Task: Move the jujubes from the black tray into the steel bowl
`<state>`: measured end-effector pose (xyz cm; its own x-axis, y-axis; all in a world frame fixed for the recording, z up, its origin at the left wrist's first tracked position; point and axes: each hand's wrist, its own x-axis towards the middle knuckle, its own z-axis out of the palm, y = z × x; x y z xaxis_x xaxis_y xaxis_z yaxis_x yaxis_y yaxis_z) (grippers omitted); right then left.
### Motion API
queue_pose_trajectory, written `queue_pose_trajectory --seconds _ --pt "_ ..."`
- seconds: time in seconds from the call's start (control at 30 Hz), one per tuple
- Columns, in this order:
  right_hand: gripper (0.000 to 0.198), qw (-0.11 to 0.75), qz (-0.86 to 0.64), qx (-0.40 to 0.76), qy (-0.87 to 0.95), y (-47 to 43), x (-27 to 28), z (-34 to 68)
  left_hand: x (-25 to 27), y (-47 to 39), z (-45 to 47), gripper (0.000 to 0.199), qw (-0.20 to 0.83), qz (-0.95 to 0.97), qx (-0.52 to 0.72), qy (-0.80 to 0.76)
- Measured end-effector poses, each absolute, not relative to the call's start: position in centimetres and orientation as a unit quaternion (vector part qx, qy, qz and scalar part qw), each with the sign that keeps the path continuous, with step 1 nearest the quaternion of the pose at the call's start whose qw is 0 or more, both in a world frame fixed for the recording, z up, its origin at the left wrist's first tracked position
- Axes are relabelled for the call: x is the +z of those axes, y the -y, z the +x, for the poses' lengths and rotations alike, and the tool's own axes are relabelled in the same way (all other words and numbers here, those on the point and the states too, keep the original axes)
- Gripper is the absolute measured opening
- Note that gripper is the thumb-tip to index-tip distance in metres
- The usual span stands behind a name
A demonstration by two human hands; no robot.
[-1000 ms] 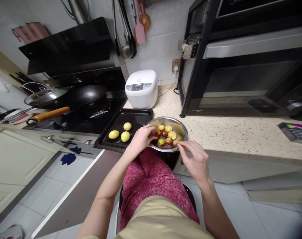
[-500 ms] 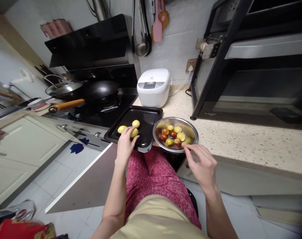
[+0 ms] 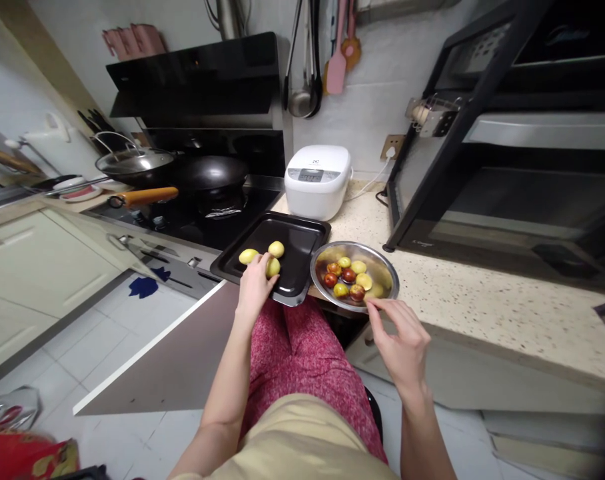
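Note:
My left hand (image 3: 258, 283) is over the black baking tray (image 3: 297, 233), thumb and fingers around a yellow-green jujube (image 3: 273, 267). Two more pale jujubes lie beside it, one behind (image 3: 276, 249) and one to the left (image 3: 247, 256). To the right of the tray stands a round steel bowl (image 3: 387, 263). In it are several jujubes, some red-brown (image 3: 357, 293) and some yellow-green (image 3: 364, 281). The near right rim of the bowl is pinched between the thumb and fingers of my right hand (image 3: 400, 333).
A white rice cooker (image 3: 316, 190) stands behind the tray. On the stove at left are a wok (image 3: 212, 172) with a wooden handle and a lidded pan (image 3: 132, 165). A large black oven (image 3: 527, 207) is at right. Below the tray, a cabinet door (image 3: 172, 360) hangs open.
The view has shifted slightly, so everything sits a little differently in the picture. My left hand stays at the jujube on the tray, and my right hand stays at the bowl's rim.

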<state>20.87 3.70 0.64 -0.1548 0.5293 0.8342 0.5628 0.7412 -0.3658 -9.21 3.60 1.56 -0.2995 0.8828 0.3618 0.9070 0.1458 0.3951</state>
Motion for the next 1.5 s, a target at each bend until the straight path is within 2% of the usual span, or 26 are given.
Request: queue_pose_trajectory --seconds 0.2,0.33,0.47,0.53,0.7,0.83,1.1,1.5 --pt "0.011 0.542 -0.356 0.003 0.761 -3.5 0.9 20.0 2.1 -2.3 -7.5 0.038 -0.042 -0.639 -0.477 0.602" --pt "0.017 0.544 -0.35 0.039 0.762 -3.1 1.4 18.4 2.7 -0.8 -3.7 0.038 -0.029 -0.669 -0.523 0.527" --pt "0.042 0.516 -0.348 0.091 0.777 -2.6 1.7 16.9 1.8 0.2 -0.3 0.043 -0.046 -0.71 -0.53 0.462" --pt "0.046 0.507 -0.349 0.115 0.78 -2.4 1.7 16.6 1.0 0.4 0.7 0.046 -0.055 -0.722 -0.529 0.444" --pt "0.038 0.517 -0.368 0.15 0.758 -3.0 2.0 16.6 0.2 0.3 1.3 0.049 -0.067 -0.717 -0.531 0.447" --pt "0.036 0.511 -0.425 0.132 0.735 -6.2 2.2 17.4 1.3 0.4 0.4 0.047 -0.052 -0.697 -0.54 0.47" --pt "0.037 0.441 -0.456 0.132 0.762 -13.1 2.6 18.3 2.6 0.3 -1.6 0.035 0.022 -0.668 -0.545 0.505" --pt "0.038 0.406 -0.451 0.081 0.79 -14.1 1.9 18.0 2.7 0.0 -3.3 0.029 0.039 -0.654 -0.524 0.545"
